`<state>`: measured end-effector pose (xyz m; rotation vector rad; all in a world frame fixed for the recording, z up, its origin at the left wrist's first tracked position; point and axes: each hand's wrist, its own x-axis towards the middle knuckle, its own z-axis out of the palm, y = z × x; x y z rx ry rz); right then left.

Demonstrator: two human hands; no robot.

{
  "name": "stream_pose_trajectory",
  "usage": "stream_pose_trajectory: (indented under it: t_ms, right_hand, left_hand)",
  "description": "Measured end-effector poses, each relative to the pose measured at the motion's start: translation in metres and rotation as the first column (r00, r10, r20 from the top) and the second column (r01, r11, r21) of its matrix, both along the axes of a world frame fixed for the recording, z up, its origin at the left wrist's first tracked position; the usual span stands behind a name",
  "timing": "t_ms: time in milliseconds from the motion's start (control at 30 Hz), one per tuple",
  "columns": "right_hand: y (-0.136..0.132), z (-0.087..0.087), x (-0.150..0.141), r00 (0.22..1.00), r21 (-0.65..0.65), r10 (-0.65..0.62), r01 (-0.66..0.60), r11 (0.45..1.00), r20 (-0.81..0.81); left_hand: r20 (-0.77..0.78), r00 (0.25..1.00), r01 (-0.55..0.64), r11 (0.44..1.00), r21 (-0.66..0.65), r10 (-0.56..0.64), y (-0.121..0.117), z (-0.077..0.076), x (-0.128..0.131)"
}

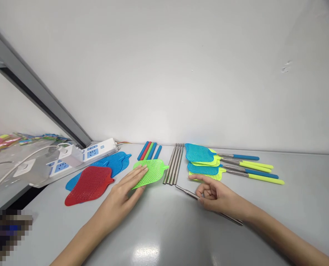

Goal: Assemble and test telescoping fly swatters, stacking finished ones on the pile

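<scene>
My left hand (131, 184) grips a green fly swatter head (153, 173) by its broad end, fingers on top and thumb beneath. The narrow neck of the head points right. In my right hand (214, 195) is a telescopic metal rod (230, 218), held in curled fingers with the index finger stretched out. The rod slants, its thin tip pointing up and left toward several metal rods (174, 164) that lie side by side. Foam sleeves (148, 150) in blue, red and green lie behind the green head.
Blue swatter heads (118, 162) and a red swatter head (91, 184) lie on the left, near a white power strip (94, 152) with plugs and cables. Assembled fly swatters (200, 153) with blue and yellow handles lie on the right. A wall (181, 74) stands behind the grey table (164, 229).
</scene>
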<state>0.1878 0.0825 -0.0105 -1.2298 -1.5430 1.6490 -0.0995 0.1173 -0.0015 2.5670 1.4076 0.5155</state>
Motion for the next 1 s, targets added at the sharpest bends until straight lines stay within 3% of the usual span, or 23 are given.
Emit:
stream_pose_trajectory:
  t_ms: [167, 400, 1000]
  right_hand:
    - [0.003, 0.003, 0.002, 0.981, -0.150, -0.032, 0.003, 0.989, -0.190]
    - [0.007, -0.005, 0.005, 0.911, -0.331, -0.146, 0.011, 0.943, -0.386]
    - [0.005, -0.007, 0.010, 0.935, -0.295, 0.050, -0.161, 0.942, -0.351]
  left_hand:
    - [-0.017, 0.999, 0.046, 0.997, 0.062, -0.045, -0.002, -0.002, 0.001]
    - [-0.087, 0.970, 0.240, 0.951, 0.192, -0.228, -0.006, 0.003, 0.004]
    - [-0.058, 0.946, 0.325, 0.914, 0.242, -0.320, -0.009, 0.010, 0.014]
